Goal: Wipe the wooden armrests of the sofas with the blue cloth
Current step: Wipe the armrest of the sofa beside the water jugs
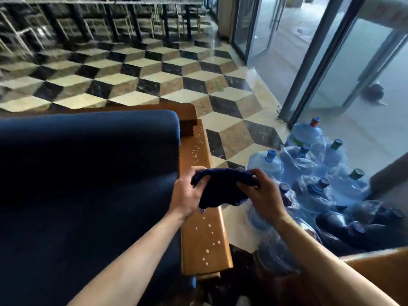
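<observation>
Wood: armrest (204, 219), a long flat plank along the right side of the sofa (88, 184), running from near the back corner to a square front end.
Specks: small pale pink bits (207, 239) lie scattered along the armrest, some toward the far end, more toward the near end.
Cloth (223, 188): dark blue, bunched, held above the middle of the armrest and overhanging its right edge; whether it touches the wood cannot be told.
Left hand (187, 195): fingers curled, gripping the cloth's left end, over the armrest's inner edge.
Right hand (260, 195): fingers pinched on the cloth's right end, out past the armrest's outer edge.
Room: the armrest's top is bare of objects both ahead of and behind the hands.
Right side: water jugs (320, 184) crowd the floor just beside the armrest's outer edge.
Beyond: chequered floor (132, 80), glass doors (331, 62).
</observation>
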Demonstrator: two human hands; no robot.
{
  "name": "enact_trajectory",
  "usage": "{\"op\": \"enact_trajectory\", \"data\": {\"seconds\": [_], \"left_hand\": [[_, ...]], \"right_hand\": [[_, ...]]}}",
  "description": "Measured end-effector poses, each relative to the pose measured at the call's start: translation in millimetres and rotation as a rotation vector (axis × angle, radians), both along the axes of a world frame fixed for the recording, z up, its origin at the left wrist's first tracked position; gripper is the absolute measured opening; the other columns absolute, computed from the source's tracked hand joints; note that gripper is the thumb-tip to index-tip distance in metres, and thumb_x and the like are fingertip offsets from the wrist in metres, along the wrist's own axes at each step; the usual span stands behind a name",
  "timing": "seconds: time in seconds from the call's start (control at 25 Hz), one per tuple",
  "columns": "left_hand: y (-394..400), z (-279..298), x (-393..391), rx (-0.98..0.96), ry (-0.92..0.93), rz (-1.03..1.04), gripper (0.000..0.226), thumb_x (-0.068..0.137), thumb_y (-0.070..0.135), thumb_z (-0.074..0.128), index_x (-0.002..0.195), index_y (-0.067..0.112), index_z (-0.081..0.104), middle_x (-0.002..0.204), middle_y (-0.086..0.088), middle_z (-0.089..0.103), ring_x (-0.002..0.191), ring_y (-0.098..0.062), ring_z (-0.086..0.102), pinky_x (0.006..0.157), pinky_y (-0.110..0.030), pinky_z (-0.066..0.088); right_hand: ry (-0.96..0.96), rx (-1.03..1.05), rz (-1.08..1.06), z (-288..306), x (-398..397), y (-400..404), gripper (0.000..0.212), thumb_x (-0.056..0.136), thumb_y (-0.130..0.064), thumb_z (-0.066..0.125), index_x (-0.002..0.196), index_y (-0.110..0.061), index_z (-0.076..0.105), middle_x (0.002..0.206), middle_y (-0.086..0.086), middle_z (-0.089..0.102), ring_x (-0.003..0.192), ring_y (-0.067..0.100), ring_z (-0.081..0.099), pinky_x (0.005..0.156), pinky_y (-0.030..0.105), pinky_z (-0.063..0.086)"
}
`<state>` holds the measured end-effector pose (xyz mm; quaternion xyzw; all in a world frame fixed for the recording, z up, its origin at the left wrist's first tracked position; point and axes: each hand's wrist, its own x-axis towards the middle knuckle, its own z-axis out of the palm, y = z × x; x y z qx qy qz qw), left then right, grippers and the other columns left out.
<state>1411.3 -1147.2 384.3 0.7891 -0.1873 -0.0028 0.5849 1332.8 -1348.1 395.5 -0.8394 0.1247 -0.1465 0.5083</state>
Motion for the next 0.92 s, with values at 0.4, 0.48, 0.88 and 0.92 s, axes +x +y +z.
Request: {"op": "enact_trajectory", "data": {"seconds": [0.4,0.48,0.88,0.92], "left_hand": [[55,-9,-14,0.077,0.005,0.325,0.01,0.098,0.025,0.06,0.107,0.024,0.065,0.089,0.015,0.069,0.085,0.005,0.064,0.072,-0.01,0.047],[48,-14,-18,0.099,0.046,0.364,0.013,0.099,0.028,0.059,0.109,0.023,0.065,0.089,0.012,0.07,0.086,0.002,0.064,0.072,-0.013,0.048],[36,-90,-62,0.222,0.279,0.407,0.01,0.101,0.038,0.052,0.108,0.035,0.059,0.091,0.012,0.069,0.085,-0.008,0.065,0.073,-0.029,0.052],[37,-101,-67,0.239,0.299,0.405,0.01,0.101,0.039,0.052,0.108,0.036,0.058,0.091,0.011,0.07,0.086,-0.011,0.066,0.074,-0.033,0.054]], "right_hand": [[0.065,-0.113,0.287,-5,42,44,0.018,0.094,-0.033,0.061,0.103,-0.045,0.051,0.097,-0.005,0.073,0.081,0.013,0.071,0.069,0.041,0.062],[0.103,-0.122,0.315,-13,43,37,0.016,0.093,-0.039,0.059,0.1,-0.048,0.048,0.095,-0.005,0.075,0.079,0.014,0.071,0.069,0.044,0.061],[0.337,-0.007,0.303,-91,1,32,0.014,0.094,-0.036,0.058,0.105,-0.039,0.051,0.087,-0.003,0.074,0.077,0.017,0.07,0.073,0.044,0.057],[0.369,-0.014,0.29,-101,-5,34,0.013,0.094,-0.038,0.058,0.105,-0.039,0.051,0.086,-0.003,0.074,0.077,0.018,0.07,0.073,0.044,0.057]]}}
